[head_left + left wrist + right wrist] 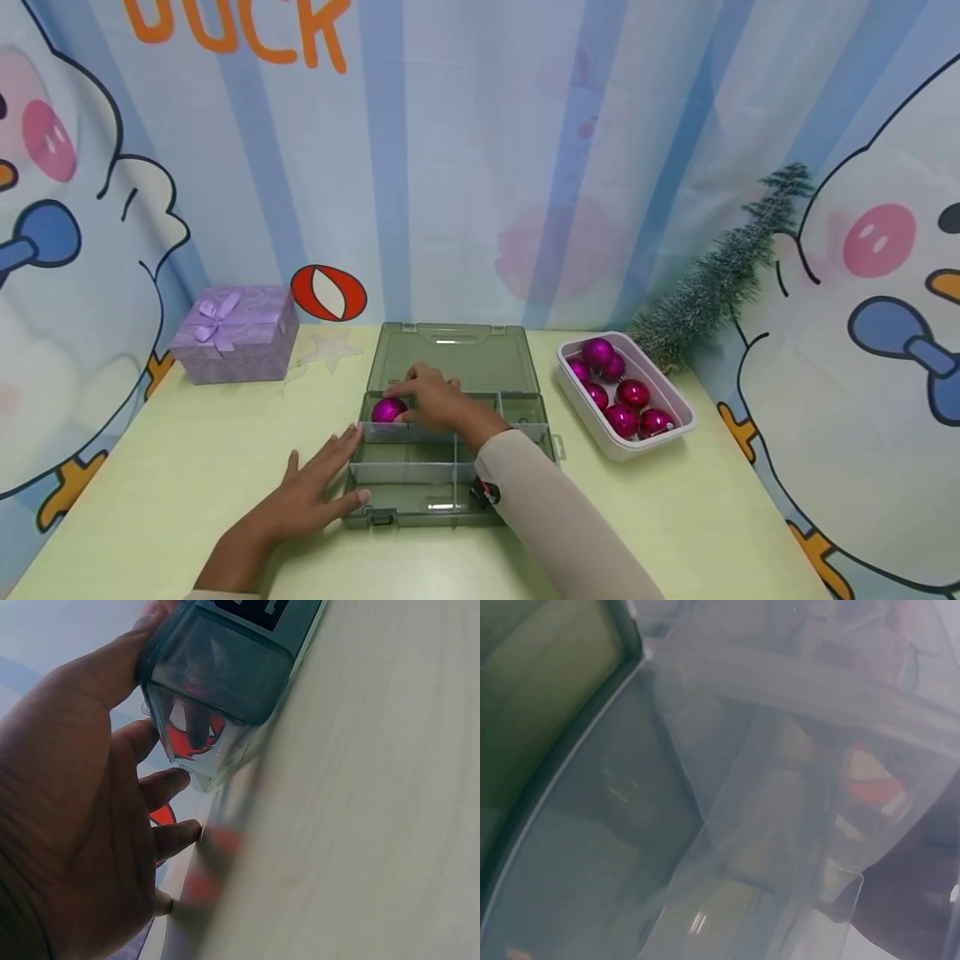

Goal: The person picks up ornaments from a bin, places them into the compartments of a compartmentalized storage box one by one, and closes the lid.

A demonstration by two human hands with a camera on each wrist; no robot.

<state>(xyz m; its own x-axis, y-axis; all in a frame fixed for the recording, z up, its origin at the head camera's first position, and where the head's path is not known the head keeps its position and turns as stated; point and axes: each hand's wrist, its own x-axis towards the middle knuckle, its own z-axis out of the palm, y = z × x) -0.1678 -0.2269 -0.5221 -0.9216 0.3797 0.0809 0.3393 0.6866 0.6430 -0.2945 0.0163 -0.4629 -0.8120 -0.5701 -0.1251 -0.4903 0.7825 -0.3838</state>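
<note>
A translucent green compartment box (405,475) lies on the table with its lid (453,358) folded back. In the head view my right hand (435,400) reaches into the back row and pinches a glittery magenta Christmas ball (388,409) in the back left compartment. My left hand (311,492) rests along the box's left side with its fingers spread; in the left wrist view the fingertips (180,780) touch or nearly touch the box's corner (217,675). The right wrist view shows mostly the box's clear dividers (795,682), blurred, with the ball not visible there.
To the right stands a white tub (622,447) with several magenta and red balls (632,393). Behind it leans a small frosted tree (720,275). At the back left are a purple gift box (236,337) and a pale star (331,351).
</note>
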